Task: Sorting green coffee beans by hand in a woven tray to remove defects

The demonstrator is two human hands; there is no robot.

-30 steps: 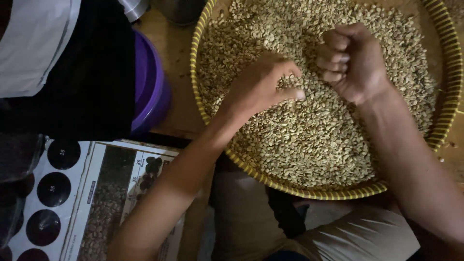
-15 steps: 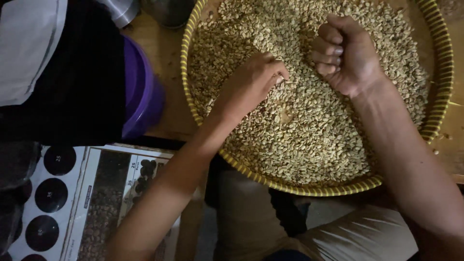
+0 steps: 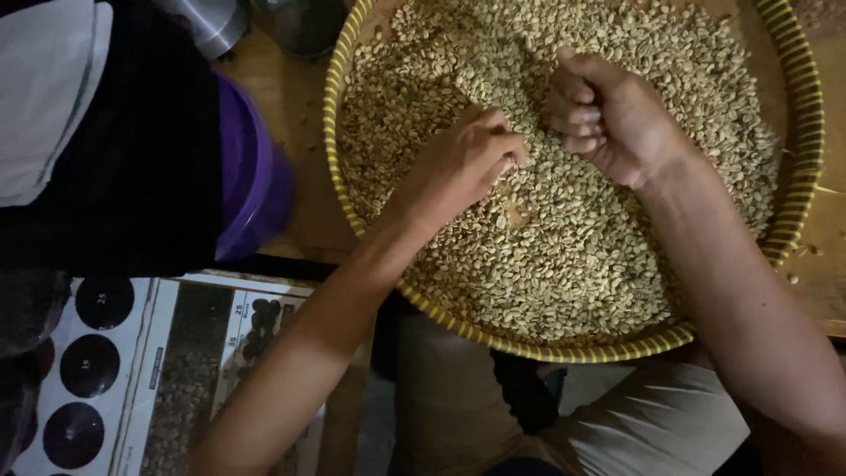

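Head: beans [image 3: 573,256] in woven tray [image 3: 797,159]

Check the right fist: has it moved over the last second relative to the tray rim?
Yes. The right hand, fisted, has shifted left, away from the yellow tray's right rim, toward the left hand.

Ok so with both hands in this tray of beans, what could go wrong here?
The tray juts past the table edge toward the lap, so pressing near its front rim might tip it. The beans lie heaped close to the rim, and a few already sit loose on the table. The right hand is a closed fist and could drop beans outside.
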